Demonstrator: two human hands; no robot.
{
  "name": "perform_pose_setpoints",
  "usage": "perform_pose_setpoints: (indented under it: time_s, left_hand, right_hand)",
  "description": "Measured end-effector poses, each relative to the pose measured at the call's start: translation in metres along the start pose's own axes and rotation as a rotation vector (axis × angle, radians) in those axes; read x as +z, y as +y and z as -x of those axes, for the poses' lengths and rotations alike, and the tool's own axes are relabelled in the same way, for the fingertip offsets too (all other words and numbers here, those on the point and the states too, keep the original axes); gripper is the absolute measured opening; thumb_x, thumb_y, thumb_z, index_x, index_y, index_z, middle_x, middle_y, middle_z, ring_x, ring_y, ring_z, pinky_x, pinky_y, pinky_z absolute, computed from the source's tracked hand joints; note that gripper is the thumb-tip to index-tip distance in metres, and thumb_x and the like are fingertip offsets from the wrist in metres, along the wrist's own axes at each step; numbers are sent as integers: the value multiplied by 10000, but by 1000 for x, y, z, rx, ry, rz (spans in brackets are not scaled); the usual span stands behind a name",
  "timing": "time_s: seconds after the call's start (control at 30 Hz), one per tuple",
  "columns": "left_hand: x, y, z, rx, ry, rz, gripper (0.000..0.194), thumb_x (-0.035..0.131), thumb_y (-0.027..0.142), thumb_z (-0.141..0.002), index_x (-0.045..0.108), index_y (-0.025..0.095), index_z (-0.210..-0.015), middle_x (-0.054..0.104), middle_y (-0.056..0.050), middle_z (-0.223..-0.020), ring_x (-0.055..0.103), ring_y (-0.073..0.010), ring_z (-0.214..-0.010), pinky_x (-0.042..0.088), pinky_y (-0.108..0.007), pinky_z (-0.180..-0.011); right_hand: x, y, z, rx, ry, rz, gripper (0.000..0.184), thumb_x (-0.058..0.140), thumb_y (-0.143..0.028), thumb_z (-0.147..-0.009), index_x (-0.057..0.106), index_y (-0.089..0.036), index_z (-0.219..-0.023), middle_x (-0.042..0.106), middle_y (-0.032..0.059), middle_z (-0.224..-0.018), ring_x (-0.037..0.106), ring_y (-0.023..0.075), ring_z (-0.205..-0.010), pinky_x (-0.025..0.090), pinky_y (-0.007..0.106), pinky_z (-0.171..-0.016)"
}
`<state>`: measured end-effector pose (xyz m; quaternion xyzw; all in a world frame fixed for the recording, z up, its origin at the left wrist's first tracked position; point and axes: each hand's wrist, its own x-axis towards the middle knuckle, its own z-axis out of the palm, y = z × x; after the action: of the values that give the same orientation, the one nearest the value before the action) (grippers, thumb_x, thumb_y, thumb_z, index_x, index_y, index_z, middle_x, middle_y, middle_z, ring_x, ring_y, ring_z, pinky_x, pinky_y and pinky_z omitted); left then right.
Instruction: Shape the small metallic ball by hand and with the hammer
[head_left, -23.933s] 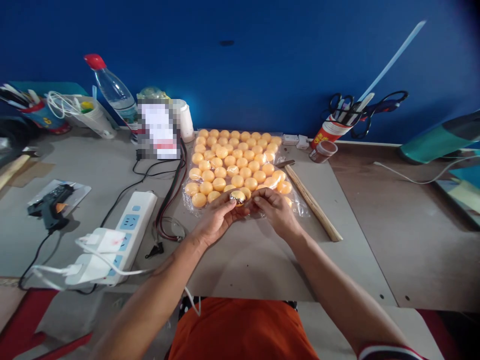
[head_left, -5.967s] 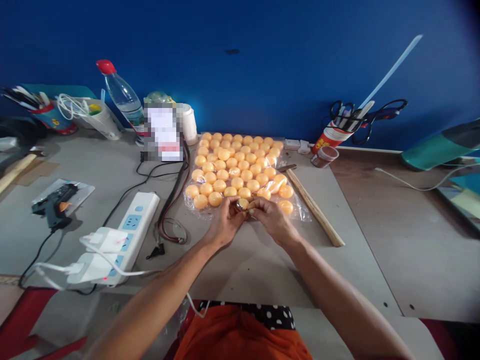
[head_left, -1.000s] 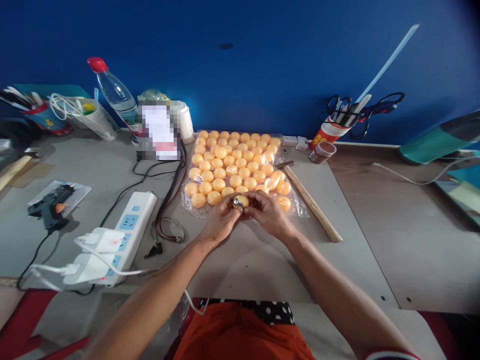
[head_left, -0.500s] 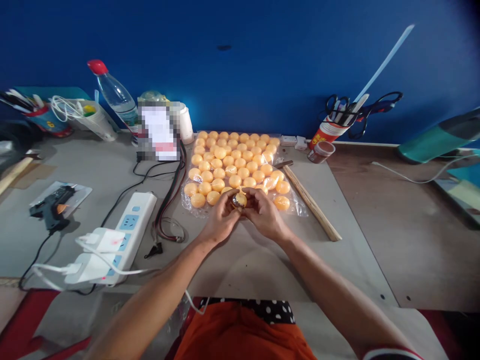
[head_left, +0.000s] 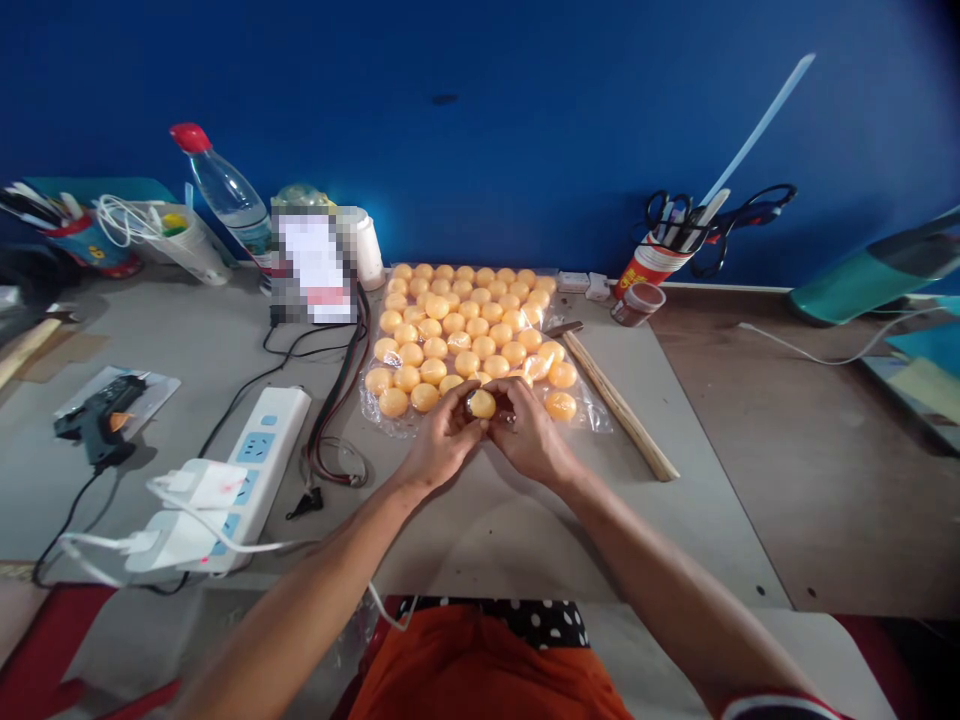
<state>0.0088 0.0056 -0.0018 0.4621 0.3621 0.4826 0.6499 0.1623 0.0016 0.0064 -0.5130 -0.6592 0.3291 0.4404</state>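
My left hand (head_left: 444,440) is closed round a small orange ball (head_left: 482,404) with a dark, shiny rim on its left side. The ball is held between thumb and fingers, just in front of the bag. Close by on its right, my right hand (head_left: 531,432) has its fingers curled, and a tiny shiny bit shows at the fingertips; what it is cannot be made out. Behind both hands lies a clear plastic bag (head_left: 592,415) with rows of orange balls like ping-pong balls (head_left: 433,371). A hammer (head_left: 621,405) with a wooden handle rests right of the bag.
On the left are a white power strip (head_left: 264,440) with plugs and cables, a black glue gun (head_left: 101,415) and a leaning bottle (head_left: 225,195). A cup of pens and scissors (head_left: 651,262), a small brown-lidded jar (head_left: 638,303) and a green bottle (head_left: 847,285) stand right.
The ball has turned between my fingers: its shiny metallic side faced me before, and now its orange side does. My right fingers have come slightly away from it.
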Motion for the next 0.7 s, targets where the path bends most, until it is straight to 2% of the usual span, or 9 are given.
perform_pose_setpoints:
  time_s: [0.1,0.23,0.4,0.53,0.6,0.7]
  left_hand:
    - [0,0,0,-19,18,-5,565,804,320,-706,587,186,-1210,694,-76,-1137,642,-241,-1075,524,-361,-936]
    - [2,3,1,-31,23,12,581,809,327,-707,578,189,-1222,690,-73,-1144,636,-232,-1072,526,-349,-921]
    - [2,9,2,-72,32,58,504,783,280,-712,591,209,-1173,683,-65,-1134,648,-227,-1028,532,-357,-883]
    - [0,13,1,-160,44,199,450,735,270,-725,589,229,-1148,679,-21,-994,654,-167,-798,533,-334,-750]
    - [-2,15,0,-156,72,216,429,733,278,-727,593,231,-1130,669,-6,-950,643,-151,-757,522,-313,-714]
    - [-3,15,-2,-138,110,190,425,745,307,-733,597,233,-1125,660,5,-926,640,-150,-763,513,-300,-710]
  right_hand:
    - [-2,0,0,17,-30,-97,374,611,-125,-700,587,-197,-1067,613,80,-1076,612,206,-953,542,361,-829]
    - [-7,-2,-1,188,-129,-371,309,600,-220,-780,576,-208,-1088,659,48,-990,640,179,-876,555,337,-764]
    - [-8,-9,-3,260,-79,-468,257,628,-282,-765,606,-205,-1009,669,17,-856,633,160,-760,545,314,-681]
    - [-13,-8,-6,256,33,-352,222,603,-309,-780,632,-197,-969,659,11,-787,598,152,-658,498,299,-612]
    - [-17,-5,-7,238,42,-210,176,561,-280,-805,645,-191,-930,656,12,-741,593,156,-623,478,294,-595]
    - [-23,-3,-9,106,7,45,172,509,-173,-798,665,-188,-868,687,37,-798,630,172,-701,486,292,-662]
